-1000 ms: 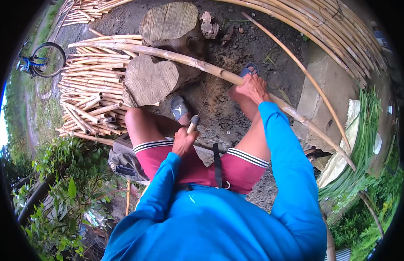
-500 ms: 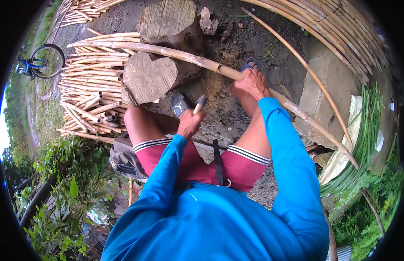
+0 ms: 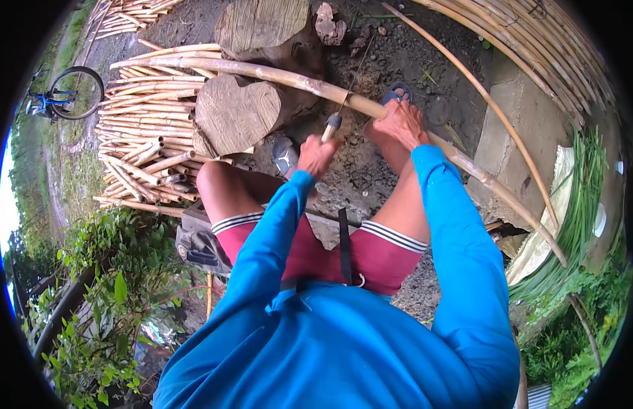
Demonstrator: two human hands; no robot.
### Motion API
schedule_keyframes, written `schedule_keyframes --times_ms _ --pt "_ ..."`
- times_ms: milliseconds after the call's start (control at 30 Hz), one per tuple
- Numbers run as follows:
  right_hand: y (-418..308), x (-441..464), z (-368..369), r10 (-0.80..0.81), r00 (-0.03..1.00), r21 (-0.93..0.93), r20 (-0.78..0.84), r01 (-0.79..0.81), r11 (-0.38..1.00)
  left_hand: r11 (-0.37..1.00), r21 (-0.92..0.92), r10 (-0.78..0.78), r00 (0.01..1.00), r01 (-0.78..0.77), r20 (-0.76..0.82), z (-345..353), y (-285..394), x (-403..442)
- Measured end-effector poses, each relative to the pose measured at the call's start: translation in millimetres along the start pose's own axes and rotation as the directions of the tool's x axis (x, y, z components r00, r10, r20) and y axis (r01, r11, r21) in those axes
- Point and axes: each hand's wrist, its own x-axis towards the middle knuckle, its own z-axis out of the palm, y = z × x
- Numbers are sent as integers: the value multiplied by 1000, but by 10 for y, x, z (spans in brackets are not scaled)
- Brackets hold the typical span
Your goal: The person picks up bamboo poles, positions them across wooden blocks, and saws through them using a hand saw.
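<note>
Left fist (image 3: 318,155) closed round the handle (image 3: 330,129), right hand (image 3: 402,123) clamped on the pole (image 3: 262,73), hands apart. Pole runs 10 to 4 o'clock across the view; thin blade (image 3: 362,65) crosses it, tip toward 1. I'd keep strokes long and straight, blade square to the pole, pressure light, right grip firm, fingers clear on the 4 o'clock side

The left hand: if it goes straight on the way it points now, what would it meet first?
The left hand would probably meet the pole that the right hand grips, though depth is unclear.
</note>
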Motion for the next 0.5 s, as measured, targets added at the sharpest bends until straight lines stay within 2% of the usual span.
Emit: schedule_keyframes --times_ms 33,67,133,167,267,333,367,433,467,500 --pt "63 33 110 -9 995 -43 -95 5 999 1000 17 15 1000 -15 -6 -34 -2 -70" --pt "77 35 51 -15 999 -39 -47 14 999 979 -36 -196 974 201 111 -107 -165 -308" --pt "87 47 105 6 998 -25 -70 -8 1000 994 -45 -99 993 102 68 -171 -573 -759" --pt "83 65 57 15 997 -23 -72 -17 1000 990 -90 -98 992 105 76 -132 -736 -750" --pt "-22 69 -70 33 999 -8 -15 -33 999 833 -350 -324 890 429 320 -72 -72 -130" --pt "3 18 -55 20 998 -18 61 -19 1000 923 -235 -255 941 305 222 38 124 201" --pt "1 -3 -45 19 999 -24 47 -18 1000 963 -160 -189 968 215 165 61 -35 139" --pt "63 36 -96 17 1000 -33 0 -17 999 1000 -11 -7 980 9 197 -42 -531 -290" --pt "59 -26 -35 11 1000 -30 -7 -11 999 995 -40 -85 990 90 109 -97 -584 -587" --pt "35 -17 -58 33 999 -30 28 -32 999 987 -86 -127 986 136 109 -107 -618 -749"
